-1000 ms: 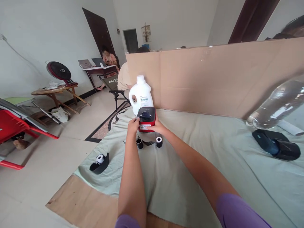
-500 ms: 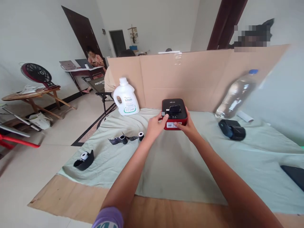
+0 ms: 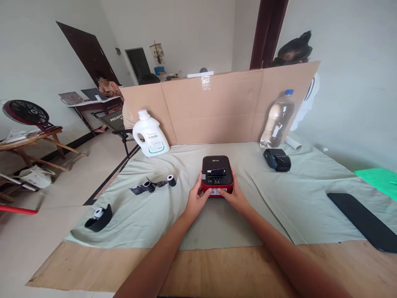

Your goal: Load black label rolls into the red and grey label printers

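A small red and black label printer (image 3: 216, 174) rests on the pale green cloth (image 3: 279, 207) at the table's middle. My left hand (image 3: 196, 198) grips its left side, fingers curled against it. On the other side my right hand (image 3: 235, 196) holds the printer's right front corner. Left of the printer lie small label rolls with black strips (image 3: 154, 184). A black curved holder with a white roll (image 3: 99, 217) sits at the cloth's left edge.
A white detergent jug (image 3: 149, 134) and a clear water bottle (image 3: 277, 120) stand against a cardboard screen (image 3: 217, 105). A second black printer (image 3: 277, 159) lies by the bottle. A dark flat tablet (image 3: 362, 220) lies right. People sit beyond the screen; a fan (image 3: 23, 112) stands far left.
Both hands have carried the printer from beside the detergent jug to the middle of the cloth, nearer to me. The view has swung to the right.
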### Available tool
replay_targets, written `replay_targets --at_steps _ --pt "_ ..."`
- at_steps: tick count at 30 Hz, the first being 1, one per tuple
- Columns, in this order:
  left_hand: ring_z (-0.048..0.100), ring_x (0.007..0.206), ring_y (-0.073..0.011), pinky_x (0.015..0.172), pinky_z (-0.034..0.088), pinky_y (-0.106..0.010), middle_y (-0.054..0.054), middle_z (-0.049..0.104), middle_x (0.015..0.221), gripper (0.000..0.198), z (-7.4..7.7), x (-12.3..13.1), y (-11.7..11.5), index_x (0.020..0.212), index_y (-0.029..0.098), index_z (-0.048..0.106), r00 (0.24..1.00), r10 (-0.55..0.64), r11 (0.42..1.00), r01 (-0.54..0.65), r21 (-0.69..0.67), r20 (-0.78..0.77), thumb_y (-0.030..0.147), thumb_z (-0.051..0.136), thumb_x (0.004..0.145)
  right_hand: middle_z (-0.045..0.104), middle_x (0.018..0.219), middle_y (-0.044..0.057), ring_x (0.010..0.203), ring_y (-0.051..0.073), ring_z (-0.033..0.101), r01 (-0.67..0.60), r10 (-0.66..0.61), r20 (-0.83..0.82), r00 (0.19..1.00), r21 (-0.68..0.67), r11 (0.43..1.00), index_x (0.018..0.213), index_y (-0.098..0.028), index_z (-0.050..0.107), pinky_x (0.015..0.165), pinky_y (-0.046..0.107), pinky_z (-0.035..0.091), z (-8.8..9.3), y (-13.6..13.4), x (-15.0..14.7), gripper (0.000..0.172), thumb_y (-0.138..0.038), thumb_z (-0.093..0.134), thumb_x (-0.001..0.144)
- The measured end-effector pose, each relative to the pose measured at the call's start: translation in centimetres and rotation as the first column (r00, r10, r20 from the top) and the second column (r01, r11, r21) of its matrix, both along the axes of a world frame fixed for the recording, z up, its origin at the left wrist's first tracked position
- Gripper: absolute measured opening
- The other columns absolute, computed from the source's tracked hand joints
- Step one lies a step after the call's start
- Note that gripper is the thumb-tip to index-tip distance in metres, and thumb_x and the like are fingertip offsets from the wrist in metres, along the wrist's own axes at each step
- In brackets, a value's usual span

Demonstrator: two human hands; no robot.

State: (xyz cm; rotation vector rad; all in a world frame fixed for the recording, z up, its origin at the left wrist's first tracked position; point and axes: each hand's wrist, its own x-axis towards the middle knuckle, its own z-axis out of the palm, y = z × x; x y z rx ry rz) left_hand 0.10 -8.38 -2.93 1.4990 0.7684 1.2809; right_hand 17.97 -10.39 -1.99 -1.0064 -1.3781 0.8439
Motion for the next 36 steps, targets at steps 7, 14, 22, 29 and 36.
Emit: replay_targets --at_steps 7,14,22,29,36 --pt "0.030 0.152 -0.0280 0.127 0.026 -0.045 -0.007 0.032 0.165 0.078 -1.5 0.2 0.1 0.159 0.025 0.030 0.999 -0.033 0.998 0.032 -0.048 -0.002 0.044 0.065 0.092 0.032 0.163 0.012 0.150 0.029 0.035 -0.008 0.008 -0.001 1.000 -0.007 1.000 0.159 -0.027 0.017 0.125 0.049 0.029 -0.6 -0.1 0.9 0.102 -0.047 0.077 0.080" --pt "0.028 0.154 -0.0254 0.128 0.022 -0.043 -0.004 0.028 0.167 0.076 -1.2 0.1 -0.1 0.160 0.027 0.029 0.999 -0.042 0.999 0.042 -0.034 -0.005 0.042 0.064 0.094 0.023 0.168 0.011 0.152 0.028 0.031 0.029 -0.029 0.000 1.000 -0.016 0.999 0.161 -0.026 0.013 0.126 0.048 0.028 -0.8 -0.4 0.6 0.104 -0.045 0.077 0.080" --pt "0.033 0.151 -0.0273 0.125 0.031 -0.041 -0.009 0.035 0.164 0.079 -0.6 0.0 -0.1 0.155 0.023 0.039 0.996 -0.006 0.999 0.010 -0.043 0.084 0.044 0.073 0.086 0.033 0.163 0.012 0.148 0.029 0.038 0.080 -0.079 0.010 0.997 -0.015 0.997 0.159 -0.027 0.022 0.124 0.050 0.031 -0.4 -0.7 0.6 0.100 -0.042 0.079 0.077" --pt "0.046 0.144 -0.0280 0.120 0.039 -0.044 -0.012 0.050 0.153 0.053 -0.5 -0.5 0.2 0.133 0.023 0.057 0.998 0.014 1.000 -0.014 0.010 0.056 0.042 0.073 0.086 0.035 0.161 0.013 0.147 0.029 0.038 0.094 -0.094 0.017 0.995 -0.001 0.996 0.154 -0.025 0.027 0.123 0.049 0.031 -1.0 -0.4 0.8 0.096 -0.040 0.079 0.075" --pt "0.047 0.142 -0.0271 0.117 0.042 -0.043 -0.010 0.047 0.154 0.051 -0.6 -0.7 0.2 0.132 0.025 0.056 1.000 0.015 1.000 -0.015 0.015 0.014 0.042 0.071 0.087 0.038 0.158 0.013 0.143 0.029 0.042 0.091 -0.091 0.008 0.996 -0.025 0.996 0.154 -0.025 0.027 0.122 0.049 0.032 -0.9 -0.5 0.8 0.097 -0.040 0.080 0.074"
